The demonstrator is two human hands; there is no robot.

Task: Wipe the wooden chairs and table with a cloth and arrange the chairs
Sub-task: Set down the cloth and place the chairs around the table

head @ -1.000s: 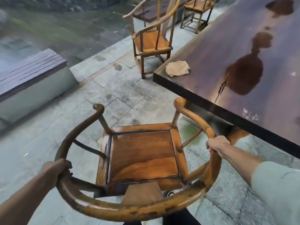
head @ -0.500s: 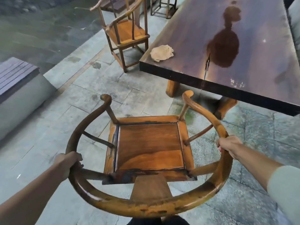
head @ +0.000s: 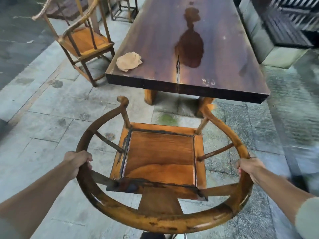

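Observation:
A wooden round-back armchair [head: 160,157] stands right below me, its open front facing the short end of the long dark wooden table [head: 224,69]. My left hand [head: 78,161] grips the left side of the curved armrest rail. My right hand [head: 248,167] grips the right side of the same rail. A crumpled beige cloth [head: 129,61] lies on the table's near left corner, apart from both hands. Dark wet patches mark the middle of the tabletop.
A second wooden armchair [head: 84,42] stands at the table's left side, and a third chair [head: 123,7] further back. Grey stone paving lies around. A grey concrete block with dark slats [head: 269,37] stands right of the table.
The chair, held by both hands, has swung from the table's left corner to face the middle of its short end. The view has turned with it.

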